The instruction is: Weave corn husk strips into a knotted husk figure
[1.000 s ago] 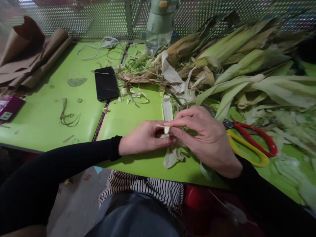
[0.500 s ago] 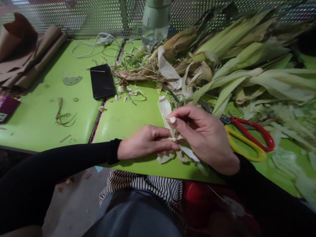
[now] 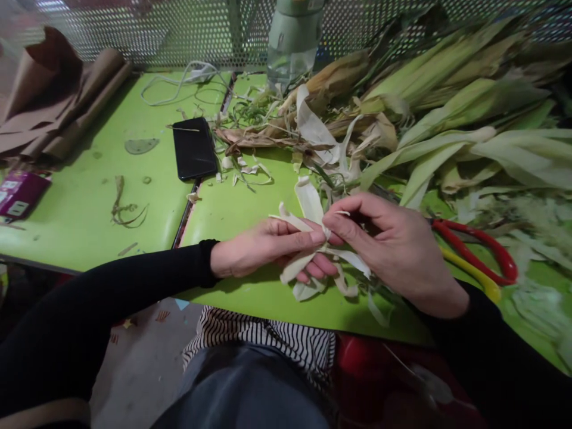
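Several pale corn husk strips [image 3: 309, 199] fan out like petals from a centre between my two hands, low over the green table. My left hand [image 3: 272, 245] is closed on the strips, thumb on top and fingers beneath. My right hand [image 3: 386, 247] pinches the tip of a strip with thumb and index finger, close to the left fingertips. Part of the joint where the strips meet is hidden by my fingers. Scissors with red and yellow handles [image 3: 476, 247] lie just right of my right hand, their blades mostly covered.
A heap of corn husks [image 3: 465, 107] covers the back right, with shreds along the right side. A phone [image 3: 194, 149], a water bottle [image 3: 294, 50], a white cable [image 3: 172, 89], brown paper [image 3: 49, 101] and a purple box [image 3: 22, 195] stand or lie around. The table [image 3: 152, 208] has a seam.
My right fingers have come down toward the centre of the husk strips, beside my left fingertips. My left thumb has shifted upward, and another strip now sticks out at upper left. The view has shifted slightly.
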`<state>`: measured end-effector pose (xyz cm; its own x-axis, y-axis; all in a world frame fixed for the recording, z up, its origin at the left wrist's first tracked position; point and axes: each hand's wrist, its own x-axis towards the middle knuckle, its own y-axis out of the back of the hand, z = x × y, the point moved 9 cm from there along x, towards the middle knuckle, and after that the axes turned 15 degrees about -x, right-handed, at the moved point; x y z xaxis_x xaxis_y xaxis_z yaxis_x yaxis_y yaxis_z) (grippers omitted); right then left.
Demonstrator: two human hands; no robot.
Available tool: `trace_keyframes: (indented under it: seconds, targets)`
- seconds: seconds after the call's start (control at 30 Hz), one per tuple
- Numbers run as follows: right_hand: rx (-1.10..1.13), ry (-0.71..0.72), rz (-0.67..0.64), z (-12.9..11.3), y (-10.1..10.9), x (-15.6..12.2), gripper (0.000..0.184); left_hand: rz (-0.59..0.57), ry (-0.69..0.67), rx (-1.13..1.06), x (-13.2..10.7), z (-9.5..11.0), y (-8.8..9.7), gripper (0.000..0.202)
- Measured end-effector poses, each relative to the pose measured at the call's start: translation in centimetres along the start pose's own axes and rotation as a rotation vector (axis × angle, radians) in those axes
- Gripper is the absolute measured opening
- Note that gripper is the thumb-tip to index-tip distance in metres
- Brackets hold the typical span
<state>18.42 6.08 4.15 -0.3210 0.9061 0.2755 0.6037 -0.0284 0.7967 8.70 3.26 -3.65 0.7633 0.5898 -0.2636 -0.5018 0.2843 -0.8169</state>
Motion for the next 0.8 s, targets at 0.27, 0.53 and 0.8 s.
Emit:
trace_keyframes:
  seconds: [0.27,0.53,0.8]
  targets:
    - [-0.231,0.293,0.155,-3.0,0.4,-1.3,0.015,0.157,-0.400,-0.119,-0.4,3.7,1.0,0.021]
    - [-0.059,0.064,-0.089,-1.7,-2.4,-0.8,0.025,0.174,-0.460,-0.021,-0.7,4.1,1.2,0.028]
    - [0.029,0.208,-0.247,-3.3,-3.1,-1.3,0.024,0.146,-0.427,0.093,-1.1,4.2,0.5,0.025]
